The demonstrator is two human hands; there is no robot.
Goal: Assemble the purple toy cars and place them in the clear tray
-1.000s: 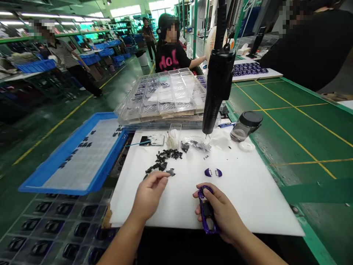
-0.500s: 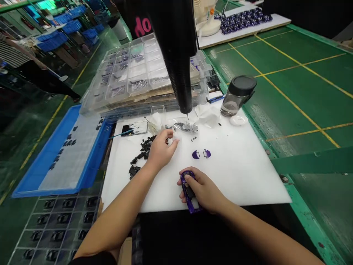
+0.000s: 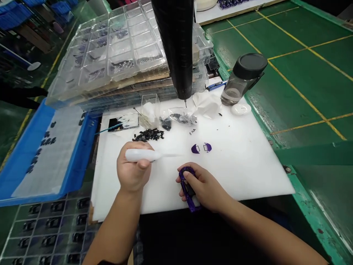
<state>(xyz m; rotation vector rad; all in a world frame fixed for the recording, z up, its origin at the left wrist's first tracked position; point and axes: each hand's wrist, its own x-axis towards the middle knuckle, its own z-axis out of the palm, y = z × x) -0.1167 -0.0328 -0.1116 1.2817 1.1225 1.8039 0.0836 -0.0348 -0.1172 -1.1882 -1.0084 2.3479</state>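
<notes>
My left hand [image 3: 134, 171] holds a white bottle [image 3: 140, 155] with a long thin tip pointing right, above the white board [image 3: 237, 176]. In my right hand [image 3: 205, 186] is a purple toy-car-like part [image 3: 190, 204], near the board's front edge, with the thumb resting on its dark inside. Two small purple pieces, one on the left [image 3: 195, 148] and one on the right [image 3: 207, 147], lie on the board beyond my right hand. A pile of small black parts [image 3: 150, 134] sits just beyond my left hand.
A black screwdriver-like tool [image 3: 180, 55] hangs over the board. Behind are stacked clear compartment trays [image 3: 110, 79], a plastic bag of dark parts [image 3: 180, 117] and a lidded cup [image 3: 242, 79]. At left stands a blue tray [image 3: 73, 158], with a compartment tray [image 3: 49, 232] below it.
My left hand has moved left and nearer, and now holds the white bottle. My right hand keeps its grip on the purple part. The camera view has shifted closer and down.
</notes>
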